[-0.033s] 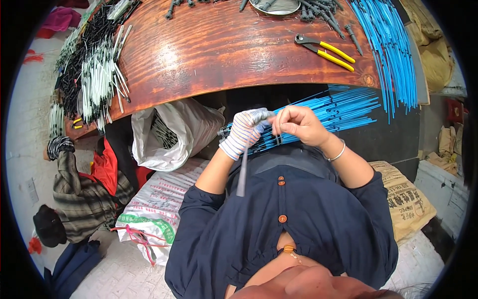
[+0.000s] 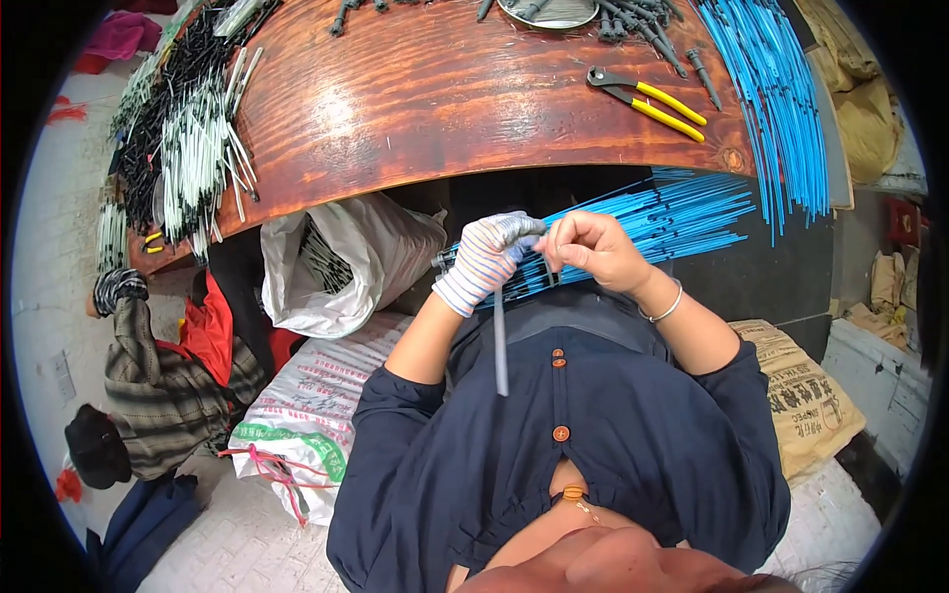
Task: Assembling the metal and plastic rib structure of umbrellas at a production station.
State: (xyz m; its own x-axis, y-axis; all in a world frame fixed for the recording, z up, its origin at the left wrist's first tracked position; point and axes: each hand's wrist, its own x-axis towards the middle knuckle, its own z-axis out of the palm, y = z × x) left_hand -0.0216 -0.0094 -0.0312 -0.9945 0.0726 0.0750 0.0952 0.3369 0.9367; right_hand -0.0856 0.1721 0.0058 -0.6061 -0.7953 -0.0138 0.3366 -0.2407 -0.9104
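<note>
White sack [image 2: 388,242]: thin rods [image 2: 324,263] inside. Left grip [image 2: 487,261] clasping grey strip [image 2: 500,346]; right grip [image 2: 601,252] close by (closure unclear).

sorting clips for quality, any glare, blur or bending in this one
Head view: glare on the wooden table, left of the pliers; head view: table edge bowed, corners black; head view: fine detail by the right hand's fingers too small to judge for blur.

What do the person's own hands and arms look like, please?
The left hand wears a whitish glove with thin blue and orange stripes, greyer toward its tip. The right hand is bare, with a pale bangle at the wrist. The loose navy sleeves end around the elbows.
</note>
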